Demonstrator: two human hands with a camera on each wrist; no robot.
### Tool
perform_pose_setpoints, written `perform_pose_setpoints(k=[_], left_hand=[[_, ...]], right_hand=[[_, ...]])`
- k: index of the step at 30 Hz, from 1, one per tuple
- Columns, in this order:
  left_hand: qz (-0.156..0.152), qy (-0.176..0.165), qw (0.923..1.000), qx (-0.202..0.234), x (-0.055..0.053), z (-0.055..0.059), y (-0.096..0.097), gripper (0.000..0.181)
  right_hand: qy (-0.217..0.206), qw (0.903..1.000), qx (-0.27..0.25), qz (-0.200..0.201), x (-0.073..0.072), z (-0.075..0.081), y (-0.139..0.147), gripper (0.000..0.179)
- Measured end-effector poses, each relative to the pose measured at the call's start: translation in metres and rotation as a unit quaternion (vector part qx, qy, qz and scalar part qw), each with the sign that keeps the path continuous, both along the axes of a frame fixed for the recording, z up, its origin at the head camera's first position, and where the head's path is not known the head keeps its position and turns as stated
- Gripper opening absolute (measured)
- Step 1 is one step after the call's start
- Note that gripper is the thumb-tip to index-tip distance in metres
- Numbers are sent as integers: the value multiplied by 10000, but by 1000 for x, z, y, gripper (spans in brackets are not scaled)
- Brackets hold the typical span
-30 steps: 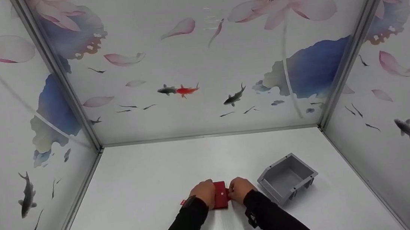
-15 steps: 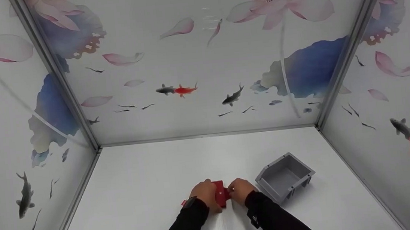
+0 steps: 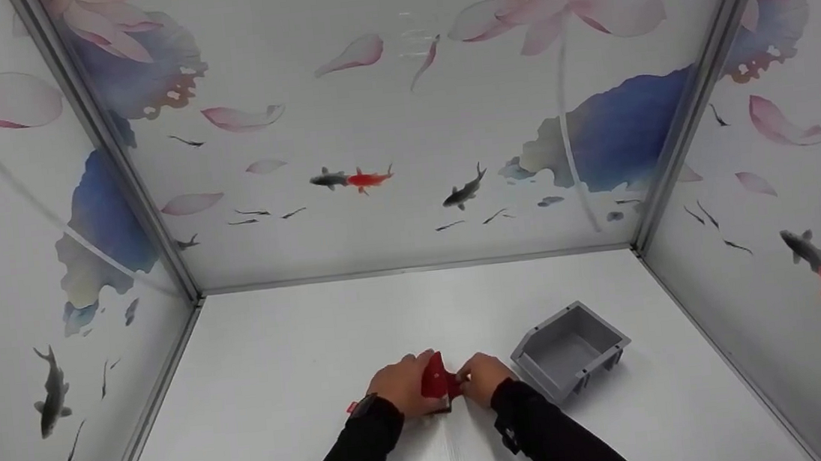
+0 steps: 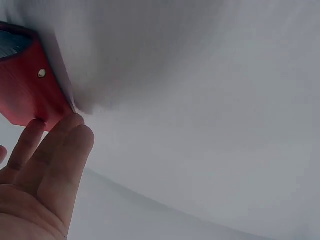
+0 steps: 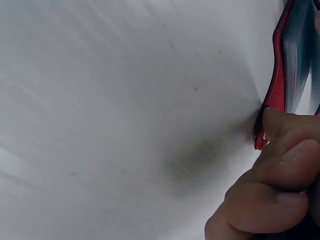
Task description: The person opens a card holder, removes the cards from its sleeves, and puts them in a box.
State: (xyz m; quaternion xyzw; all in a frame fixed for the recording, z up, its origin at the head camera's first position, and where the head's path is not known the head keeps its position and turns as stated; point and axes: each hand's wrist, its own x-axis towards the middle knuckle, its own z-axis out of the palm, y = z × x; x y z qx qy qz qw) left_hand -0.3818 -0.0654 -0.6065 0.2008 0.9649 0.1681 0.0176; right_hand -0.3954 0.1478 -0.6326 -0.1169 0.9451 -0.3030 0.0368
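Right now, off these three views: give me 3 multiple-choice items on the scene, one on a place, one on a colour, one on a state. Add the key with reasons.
1. Where is the grey bin relative to the hands?
A. beside the right hand
B. beside the left hand
C. against the back wall

2. What colour is the wallet?
A. blue
B. red
C. black

3. How is the wallet held?
A. lying flat, untouched
B. left hand only
C. between both hands, one side lifted

Key:
1. A: the head view shows the bin on the table just past the right hand, well short of the back wall.
2. B: it shows red in all three views.
3. C: the left hand has its fingers against one side, the right hand pinches the other edge, and the wallet stands tilted.
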Motion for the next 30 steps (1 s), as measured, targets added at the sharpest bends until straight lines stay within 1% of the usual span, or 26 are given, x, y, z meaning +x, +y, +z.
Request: perform_pose_setpoints(k=[2,4,8,10,12,15,17,19,23,25,26,28,30], left_hand=[[-67,188,9998,-51,0,0,-3,78],[-174,414,9990,-59,-1,0,-5,75],[-447,958,9943,-171,-3,-3,-8,72],[-589,1332,9887,-347,-5,-5,-9,63],[-737,1737,9800,-637,-5,-8,-11,47],[-817,2174,9664,-1103,-3,-10,-14,23],[-777,2305,9599,-1395,-2,-10,-15,15],[-628,2412,9546,-1631,0,-11,-16,12],[-322,2743,9389,-2056,0,-20,-21,7],[-263,2839,9339,-2158,-1,-27,-24,9],[-248,2834,9338,-2170,0,-30,-25,11],[-221,2705,9398,-2074,1,-33,-27,12],[-160,2369,9548,-1788,2,-35,-28,11]], right_hand=[[-52,9999,42,-77,5,7,-2,10],[-57,9998,107,-147,8,10,-4,10],[-93,9994,131,-297,8,8,-6,10],[-136,9992,114,-357,6,5,-6,10],[-138,9991,111,-373,5,4,-7,10],[-194,9989,89,-422,3,1,-7,10],[-227,9986,95,-468,2,1,-7,9],[-263,9982,98,-520,2,0,-8,8],[-251,9979,156,-581,6,3,-9,7],[-209,9980,207,-565,9,6,-9,7],[-213,9979,216,-573,10,8,-10,7],[-277,9976,217,-600,12,11,-10,8],[-319,9976,190,-593,12,13,-10,9]])
